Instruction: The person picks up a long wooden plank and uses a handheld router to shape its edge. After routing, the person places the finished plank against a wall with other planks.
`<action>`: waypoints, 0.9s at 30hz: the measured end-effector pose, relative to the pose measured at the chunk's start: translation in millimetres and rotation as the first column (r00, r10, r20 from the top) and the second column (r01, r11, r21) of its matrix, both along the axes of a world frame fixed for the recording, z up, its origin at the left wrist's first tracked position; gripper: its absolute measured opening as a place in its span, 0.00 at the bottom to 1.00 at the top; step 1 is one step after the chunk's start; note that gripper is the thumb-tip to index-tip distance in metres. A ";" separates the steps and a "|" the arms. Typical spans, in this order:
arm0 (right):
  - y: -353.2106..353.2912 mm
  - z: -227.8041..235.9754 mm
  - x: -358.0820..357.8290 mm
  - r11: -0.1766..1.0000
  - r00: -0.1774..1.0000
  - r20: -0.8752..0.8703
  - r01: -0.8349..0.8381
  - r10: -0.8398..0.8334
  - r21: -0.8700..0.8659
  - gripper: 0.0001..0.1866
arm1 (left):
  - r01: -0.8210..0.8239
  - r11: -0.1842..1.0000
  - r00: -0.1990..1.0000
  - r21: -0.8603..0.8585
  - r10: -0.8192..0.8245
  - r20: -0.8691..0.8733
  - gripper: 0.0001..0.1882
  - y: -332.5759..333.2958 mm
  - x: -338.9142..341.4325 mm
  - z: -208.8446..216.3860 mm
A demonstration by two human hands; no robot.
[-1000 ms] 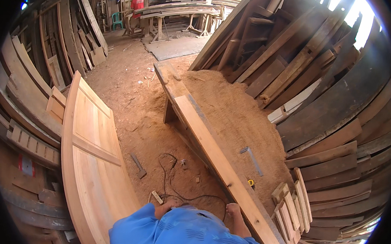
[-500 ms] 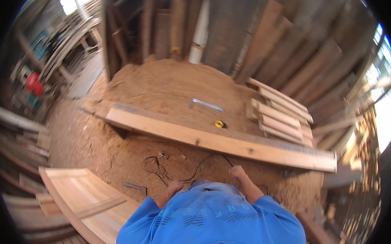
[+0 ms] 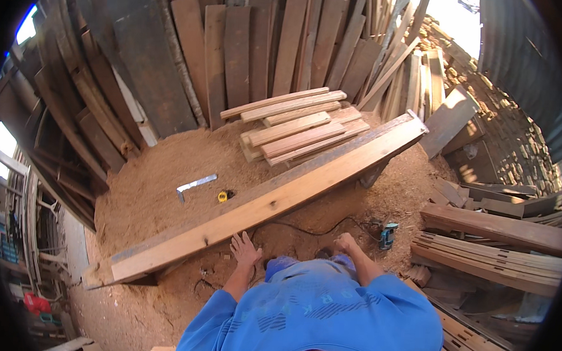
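My left hand (image 3: 245, 250) is open, its fingers spread beside the near edge of a long wooden plank (image 3: 302, 196). I cannot tell whether its fingertips touch the wood. My right hand (image 3: 345, 243) is curled closed in front of my body, lower right of the plank's middle; whatever it may hold is hidden. A dark power cord (image 3: 319, 232) runs over the ground between the hands and the plank. To the right of my right hand stands a teal power tool (image 3: 388, 236). Beyond the plank lie a metal square (image 3: 197, 182) and a yellow-and-black tape measure (image 3: 222, 196) on sawdust.
A stack of cut boards (image 3: 302, 135) lies behind the plank. Dark boards (image 3: 236, 59) lean along the far wall. On the right are piled timbers (image 3: 494, 228) and slotted pieces (image 3: 486, 259). A red object (image 3: 36, 302) sits at the far left.
My view has turned to the right, so the plank now slants up rightward and the teal tool shows. My left hand has reached forward toward the plank; the panel at lower left is mostly gone from view.
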State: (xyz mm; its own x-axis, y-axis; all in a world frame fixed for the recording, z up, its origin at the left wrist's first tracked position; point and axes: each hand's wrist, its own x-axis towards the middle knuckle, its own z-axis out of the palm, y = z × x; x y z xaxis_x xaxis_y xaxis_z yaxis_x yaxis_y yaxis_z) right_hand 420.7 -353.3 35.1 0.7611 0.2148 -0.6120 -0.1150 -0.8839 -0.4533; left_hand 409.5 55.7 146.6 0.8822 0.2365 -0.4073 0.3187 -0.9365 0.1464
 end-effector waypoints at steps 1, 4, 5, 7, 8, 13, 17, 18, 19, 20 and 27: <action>-11.8 4.2 -4.4 0.995 0.995 -0.020 0.097 -0.096 0.024 0.18 | 0.041 0.999 0.998 0.024 -0.039 -0.044 0.57 -9.0 17.6 5.6; -41.3 6.2 -17.0 0.956 0.959 -0.013 0.284 -0.284 0.075 0.16 | 0.183 0.978 0.980 0.101 -0.174 -0.092 0.60 -29.4 64.1 7.1; -53.4 3.1 -22.4 0.966 0.968 0.019 0.250 -0.252 0.063 0.16 | 0.244 0.961 0.968 0.128 -0.233 -0.098 0.60 -33.8 78.7 4.4; -63.7 1.4 -24.2 0.936 0.936 0.002 0.352 -0.352 0.031 0.15 | 0.357 0.923 0.932 0.145 -0.344 -0.112 0.64 -40.0 106.8 0.1; -66.9 -0.5 -23.2 0.878 0.878 -0.042 0.478 -0.478 0.009 0.14 | 0.415 0.897 0.908 0.150 -0.396 -0.139 0.65 -42.3 121.1 -2.5; -78.7 -6.1 -35.8 0.793 0.795 -0.042 0.606 -0.605 0.063 0.13 | 0.589 0.802 0.803 0.104 -0.564 -0.193 0.70 -49.7 171.7 -27.0; -82.9 -35.7 -52.5 0.515 0.526 -0.194 0.850 -0.828 0.109 0.12 | 0.647 0.758 0.761 0.077 -0.636 -0.129 0.73 -83.5 180.8 -34.5; -87.9 -45.6 -59.3 0.435 0.454 -0.197 0.890 -0.869 0.133 0.12 | 0.652 0.756 0.756 0.046 -0.645 -0.112 0.74 -90.6 181.6 -41.7; -78.2 -41.2 -52.2 0.435 0.451 -0.191 0.892 -0.872 0.125 0.11 | 0.640 0.767 0.765 0.035 -0.633 -0.115 0.75 -84.3 180.0 -46.8; -53.6 -13.6 -30.0 0.443 0.460 -0.207 0.888 -0.864 0.124 0.11 | 0.619 0.784 0.779 0.040 -0.606 -0.160 0.76 -68.1 179.1 -46.9; -31.3 -5.6 -13.4 0.479 0.488 -0.016 0.862 -0.873 0.166 0.11 | 0.652 0.756 0.742 0.055 -0.623 -0.248 0.80 -72.8 180.0 -46.9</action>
